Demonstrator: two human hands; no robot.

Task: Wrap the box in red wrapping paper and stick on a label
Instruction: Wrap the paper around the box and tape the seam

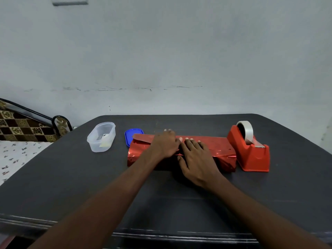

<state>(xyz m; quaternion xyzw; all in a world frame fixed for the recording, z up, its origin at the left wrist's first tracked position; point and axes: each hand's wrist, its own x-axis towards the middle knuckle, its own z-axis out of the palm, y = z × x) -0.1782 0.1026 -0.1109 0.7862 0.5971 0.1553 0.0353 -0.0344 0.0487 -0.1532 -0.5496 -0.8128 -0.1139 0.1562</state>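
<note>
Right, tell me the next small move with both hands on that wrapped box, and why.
Probably keep the left hand pressing the red wrapping paper flat on the box and send the right hand to the tape dispenser just to its right. The paper's overlap lies along the top under both hands, and no tape shows on it that I can see.

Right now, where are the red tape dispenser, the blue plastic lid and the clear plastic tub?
Red tape dispenser (255, 155): head view, front face of its body.
Blue plastic lid (129, 135): head view, exposed top surface.
Clear plastic tub (95, 142): head view, near side wall.

No legible text or labels anywhere.
</note>
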